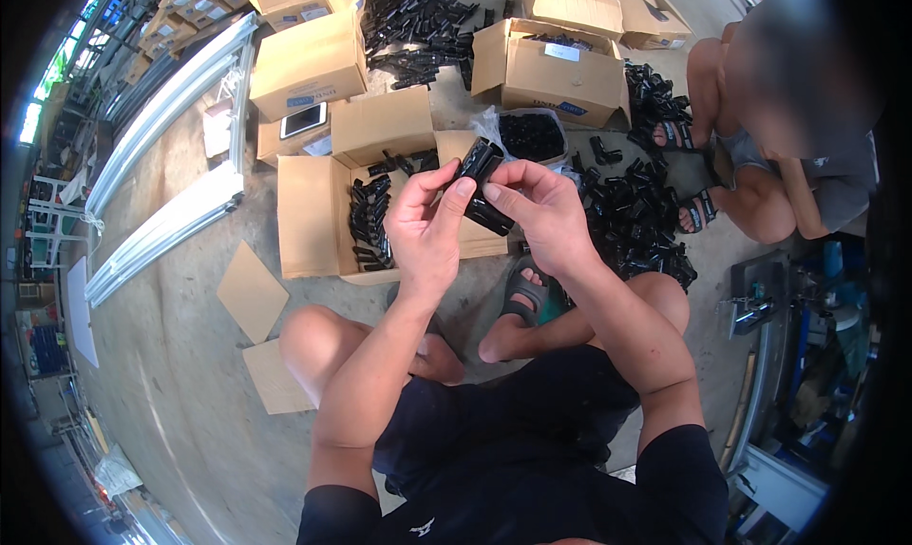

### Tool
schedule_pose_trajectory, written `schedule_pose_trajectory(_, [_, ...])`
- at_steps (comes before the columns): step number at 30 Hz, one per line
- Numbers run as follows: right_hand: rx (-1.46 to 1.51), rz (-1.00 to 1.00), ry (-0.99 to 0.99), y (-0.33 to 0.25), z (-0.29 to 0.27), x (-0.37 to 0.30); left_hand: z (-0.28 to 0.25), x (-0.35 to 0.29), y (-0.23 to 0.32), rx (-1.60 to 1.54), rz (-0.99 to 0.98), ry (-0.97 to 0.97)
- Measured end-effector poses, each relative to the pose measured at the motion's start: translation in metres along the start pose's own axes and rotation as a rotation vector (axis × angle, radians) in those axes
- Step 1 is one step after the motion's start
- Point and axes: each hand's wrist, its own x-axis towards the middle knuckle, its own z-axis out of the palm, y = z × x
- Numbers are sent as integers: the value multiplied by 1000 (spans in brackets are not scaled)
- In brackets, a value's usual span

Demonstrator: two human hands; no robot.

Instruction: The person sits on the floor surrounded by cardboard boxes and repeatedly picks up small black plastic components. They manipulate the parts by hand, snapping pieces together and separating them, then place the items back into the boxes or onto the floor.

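A glossy black tubular piece point(488, 214) sits between the fingertips of both hands. The left hand point(425, 227) pinches it from one side, thumb on top; the right hand point(551, 212) grips it from the other, fingers curled round. Beneath and left of the fingers stands an open carton point(313, 212) partly filled with similar black pieces. To their right, a loose black heap point(638, 203) covers the floor. Beyond the fingertips is a bigger open box point(570, 75); farther right, a co-worker point(755, 193) sits in sandals.
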Motion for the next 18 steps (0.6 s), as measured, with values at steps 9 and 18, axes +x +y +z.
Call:
schedule_pose_trajectory(9, [-781,-456,-145,-27,-11,5,-18,20,9,-283,-366,139])
schedule_pose_trajectory(18, [-947,-685,-439,-22,-11,2,-22,18,16,-51,-777,-68])
